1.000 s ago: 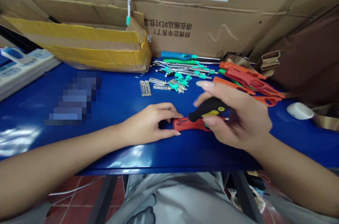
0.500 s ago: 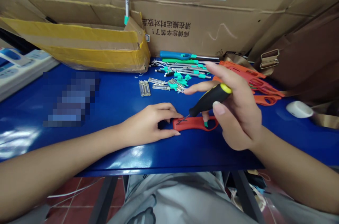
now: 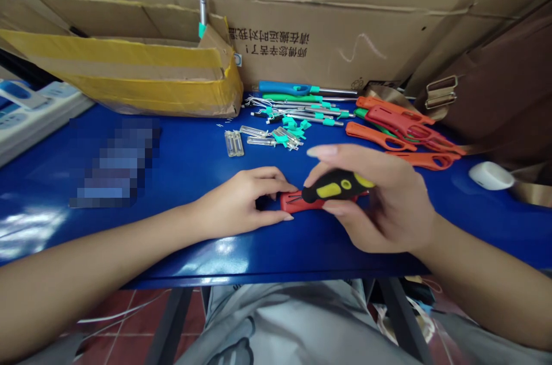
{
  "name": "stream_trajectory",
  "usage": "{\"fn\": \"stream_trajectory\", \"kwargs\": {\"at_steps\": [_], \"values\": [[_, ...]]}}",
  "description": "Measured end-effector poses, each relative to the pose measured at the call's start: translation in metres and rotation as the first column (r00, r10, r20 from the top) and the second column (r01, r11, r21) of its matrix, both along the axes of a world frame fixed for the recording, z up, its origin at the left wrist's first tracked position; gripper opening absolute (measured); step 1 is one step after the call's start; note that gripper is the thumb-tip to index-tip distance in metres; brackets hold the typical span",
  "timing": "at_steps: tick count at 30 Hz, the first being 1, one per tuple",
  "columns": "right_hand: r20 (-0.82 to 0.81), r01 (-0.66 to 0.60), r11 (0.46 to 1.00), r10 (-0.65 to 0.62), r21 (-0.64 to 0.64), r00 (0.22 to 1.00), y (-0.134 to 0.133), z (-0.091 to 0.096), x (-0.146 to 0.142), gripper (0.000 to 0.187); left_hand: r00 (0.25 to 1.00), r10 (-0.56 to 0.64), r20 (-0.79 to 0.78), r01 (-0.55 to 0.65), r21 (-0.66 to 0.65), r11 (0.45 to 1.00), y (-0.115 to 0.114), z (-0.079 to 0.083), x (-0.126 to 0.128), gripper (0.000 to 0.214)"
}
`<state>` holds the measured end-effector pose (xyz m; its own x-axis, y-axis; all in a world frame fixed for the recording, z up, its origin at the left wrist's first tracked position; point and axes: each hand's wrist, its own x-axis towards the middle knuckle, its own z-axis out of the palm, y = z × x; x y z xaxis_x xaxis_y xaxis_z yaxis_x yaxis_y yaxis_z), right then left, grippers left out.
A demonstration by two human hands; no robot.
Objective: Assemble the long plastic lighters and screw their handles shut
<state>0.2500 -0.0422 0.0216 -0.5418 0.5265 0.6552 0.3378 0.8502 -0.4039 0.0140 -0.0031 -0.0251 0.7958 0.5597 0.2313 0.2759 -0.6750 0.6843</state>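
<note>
My left hand (image 3: 259, 198) pinches the left end of a red lighter casing (image 3: 290, 204), which lies flat on the blue table. Fingers of my right hand (image 3: 388, 198) are closed round a black and yellow screwdriver (image 3: 330, 188). The screwdriver is tilted low over the casing, its thin shaft pointing left at the slots near the casing's left end. Whether its tip touches the casing I cannot tell. The right part of the casing is mostly hidden behind the screwdriver and my right hand.
Behind my hands lie clear fuel tanks (image 3: 234, 143), metal lighter tubes with teal pieces (image 3: 319, 118) and a blue lighter (image 3: 284, 88). Orange and red casings (image 3: 379, 136) are piled at right, near a white rounded object (image 3: 491, 175). A yellow-taped box (image 3: 172, 86) stands back left.
The screwdriver has tipped lower over the red casing and turned, showing its yellow grip patches. My right fingers have closed round its handle. My left hand keeps its place.
</note>
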Motion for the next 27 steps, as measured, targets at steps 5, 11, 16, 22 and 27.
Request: {"fn": "stream_trajectory", "kwargs": {"at_steps": [5,11,16,22,27], "values": [[0.022,0.068,0.993,-0.070,0.093,0.997,-0.001,0.004,0.002,0.045,1.000,-0.001,0.003,0.001,-0.019,1.000,0.001,-0.001,0.000,0.030],[-0.089,0.032,0.999,-0.031,0.012,0.996,0.002,-0.004,0.002,0.051,1.000,-0.013,-0.005,0.013,-0.038,0.999,0.001,0.001,0.000,0.030],[-0.088,0.078,0.987,-0.066,0.140,0.994,0.005,-0.004,0.002,0.046,1.000,-0.015,0.001,0.015,-0.050,0.999,0.001,0.001,0.000,0.028],[-0.111,0.035,0.999,-0.033,0.024,0.993,0.003,-0.006,0.002,0.052,1.000,-0.015,-0.005,0.015,-0.038,0.999,0.001,0.001,0.000,0.031],[-0.059,0.108,0.992,-0.105,0.058,0.993,0.001,-0.003,0.002,0.044,1.000,-0.019,-0.006,0.018,-0.055,0.998,0.001,0.002,-0.001,0.029]]}}
